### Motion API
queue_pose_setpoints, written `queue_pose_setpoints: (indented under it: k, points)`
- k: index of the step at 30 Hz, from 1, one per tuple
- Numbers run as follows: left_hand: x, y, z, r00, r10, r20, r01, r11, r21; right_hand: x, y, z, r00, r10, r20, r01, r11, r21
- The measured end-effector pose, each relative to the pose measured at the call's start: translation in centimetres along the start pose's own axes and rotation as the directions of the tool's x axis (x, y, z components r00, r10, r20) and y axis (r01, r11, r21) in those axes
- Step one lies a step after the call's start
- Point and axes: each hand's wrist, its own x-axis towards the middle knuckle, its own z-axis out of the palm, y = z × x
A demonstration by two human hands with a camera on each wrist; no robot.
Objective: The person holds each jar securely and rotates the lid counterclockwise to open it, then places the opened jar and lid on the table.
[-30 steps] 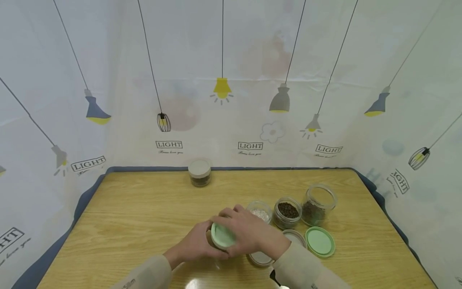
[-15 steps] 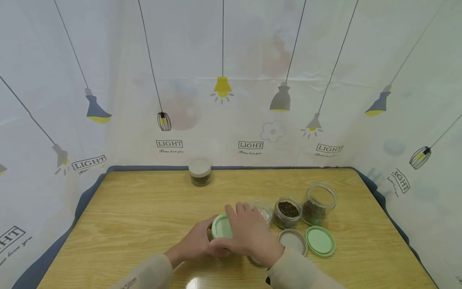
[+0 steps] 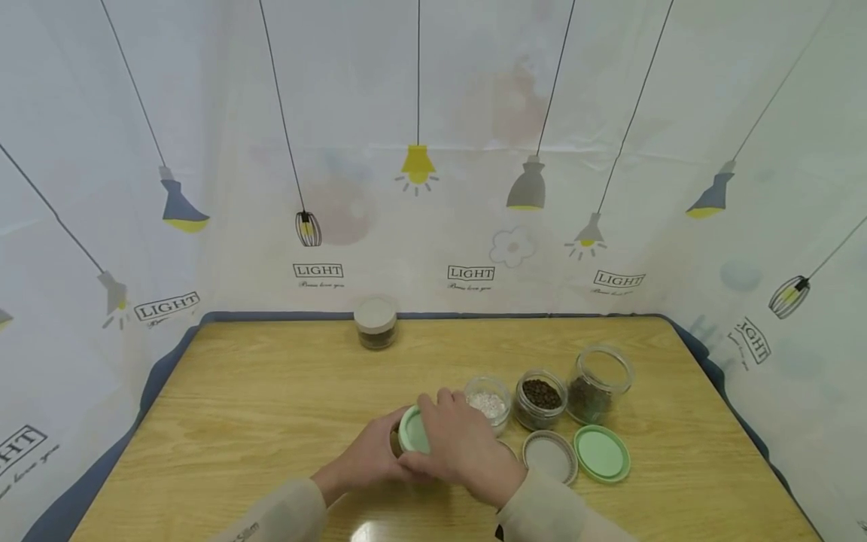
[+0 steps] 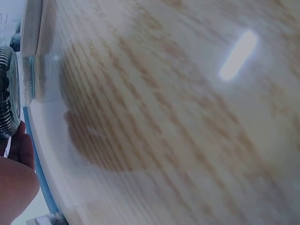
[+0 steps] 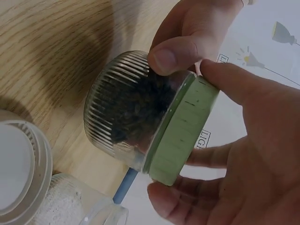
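Note:
Both hands are on a small ribbed glass jar [image 5: 126, 103] with dark contents and a light green lid [image 5: 180, 136]. In the head view the lid [image 3: 412, 431] shows between the hands, over the middle front of the table, and hides most of the glass. My left hand [image 3: 369, 455] grips the glass body, its thumb pressed near the neck in the right wrist view. With thumb and fingers spread around the lid's rim, my right hand [image 3: 463, 444] holds the lid from the other side. The jar is tilted, and the lid sits on its mouth.
Right of the hands stand open jars: one with white bits [image 3: 489, 403], one with dark brown grains [image 3: 539, 397], and a larger one [image 3: 596, 388]. A pale lid [image 3: 549, 457] and a green lid [image 3: 602, 453] lie before them. A white-lidded jar [image 3: 375, 324] stands at the back.
My right hand has loosened, shifted round the green lid and closed on it again, its wrist now further left. The left hand has kept its grip on the jar with little movement.

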Motion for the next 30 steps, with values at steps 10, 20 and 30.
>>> queue_pose_setpoints:
  k: [10, 20, 30]
  points:
    - [-0.2, 0.1, 0.1, 0.999, 0.004, 0.053, -0.002, 1.000, -0.026, 0.0, 1.5, -0.9, 0.959, -0.271, 0.084, 0.269, 0.962, 0.041]
    - [-0.2, -0.2, 0.2, 0.998, 0.000, 0.063, 0.002, 1.000, -0.031, -0.2, 1.7, -1.3, 0.961, -0.259, 0.098, 0.253, 0.965, 0.071]
    - [-0.2, -0.3, 0.1, 0.996, -0.009, 0.088, 0.018, 0.994, -0.105, -0.2, 0.1, -0.1, 0.999, 0.030, 0.014, -0.029, 0.999, -0.030]
